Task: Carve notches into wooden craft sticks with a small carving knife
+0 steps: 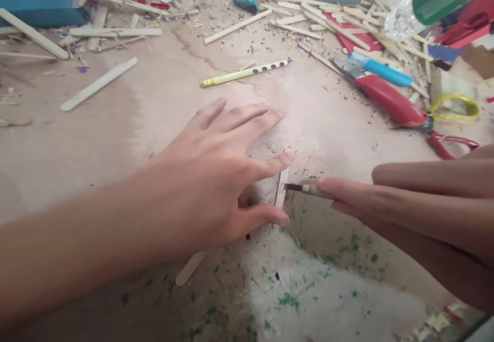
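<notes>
Head camera looks down on a wooden bench (154, 126) covered with shavings and green paint spots. At 10 o'clock from the picture's centre one loose flat stick (98, 84) lies alone, with more sticks heaped behind it.

The left hand (216, 177) comes in from 8 o'clock and lies spread, palm down, on the bench. Its grip is wide open and closes on nothing; the tips of the index finger and the thumb sit at the two ends of a short stick piece (281, 190), at 3 o'clock from the palm. If they press on it, I cannot tell. A long stick (191, 267) comes out from under this hand toward 7 o'clock. At 12 o'clock from the hand lies a yellow pencil (245, 73) with purple dots.

The right hand (405, 203) enters from 4 o'clock. Its grip is closed on a thin tool (304, 188), pinched between the fingertips, and the dark tip of the tool touches the right edge of the short stick piece.

At 1 o'clock from this hand lie a red cutter (389, 100) and a blue cutter (382, 70), side by side.
</notes>
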### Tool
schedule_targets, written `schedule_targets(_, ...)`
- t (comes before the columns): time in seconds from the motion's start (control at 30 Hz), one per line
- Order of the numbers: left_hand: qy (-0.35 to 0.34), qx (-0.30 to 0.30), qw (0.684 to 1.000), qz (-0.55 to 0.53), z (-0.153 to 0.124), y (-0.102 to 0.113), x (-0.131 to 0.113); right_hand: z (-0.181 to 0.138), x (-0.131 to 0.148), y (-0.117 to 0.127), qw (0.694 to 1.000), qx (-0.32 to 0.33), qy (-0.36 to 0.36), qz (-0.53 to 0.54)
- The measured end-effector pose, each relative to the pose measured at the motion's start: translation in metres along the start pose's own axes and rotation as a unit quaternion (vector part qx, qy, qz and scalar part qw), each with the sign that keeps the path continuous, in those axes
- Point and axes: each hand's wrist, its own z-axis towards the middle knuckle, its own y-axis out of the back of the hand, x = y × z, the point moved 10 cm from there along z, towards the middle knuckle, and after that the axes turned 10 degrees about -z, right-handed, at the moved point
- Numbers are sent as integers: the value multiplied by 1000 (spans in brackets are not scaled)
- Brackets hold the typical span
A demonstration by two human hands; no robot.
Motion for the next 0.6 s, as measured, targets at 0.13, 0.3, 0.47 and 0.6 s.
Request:
schedule_targets(0.13,25,17,1000,-9,-2,-2,6,-3,-4,-5,998,24,42,-35)
schedule_targets(0.3,28,22,999,3,-4,1,6,-16,-9,-16,992,57,110,-18)
schedule_targets(0.47,33,41,998,21,-1,0,4,-24,-14,-17,995,36,81,-46)
schedule_targets(0.6,25,22,999,13,0,2,2,-23,-13,-17,994,35,95,-34)
